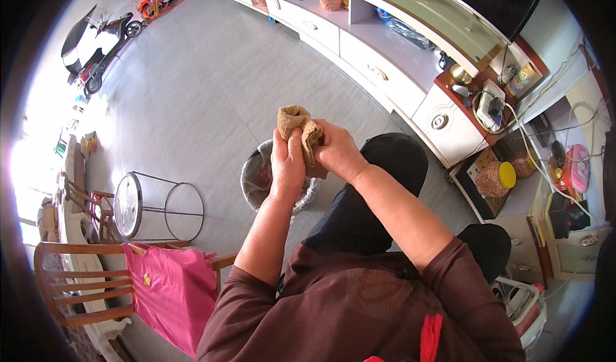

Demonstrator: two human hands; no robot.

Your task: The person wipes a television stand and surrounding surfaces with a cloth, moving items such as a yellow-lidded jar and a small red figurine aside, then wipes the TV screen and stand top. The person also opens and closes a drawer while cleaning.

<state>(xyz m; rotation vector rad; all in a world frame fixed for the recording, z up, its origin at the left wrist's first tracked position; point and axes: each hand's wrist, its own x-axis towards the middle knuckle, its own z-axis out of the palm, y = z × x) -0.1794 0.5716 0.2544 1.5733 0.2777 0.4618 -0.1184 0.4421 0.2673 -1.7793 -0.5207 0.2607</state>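
Both of my hands grip a bunched tan terry cloth [294, 116] in front of me. My left hand [288, 164] holds it from the left, with the thumb pressed on its near side. From the right, my right hand [339, 148] has its fingers curled around a rolled fold. Below the hands stands a waste bin [254, 181] lined with a thin plastic bag. My hands and the cloth hide part of its opening, and its contents are unclear.
A wooden chair [86, 249] with a pink cloth over it stands at left, near a round metal-framed stool [129, 205] on its side. White cabinets [361, 63] curve along the right. Cables [524, 135] hang near a yellow-lidded jar [493, 181]. A scooter [98, 49] is parked far left.
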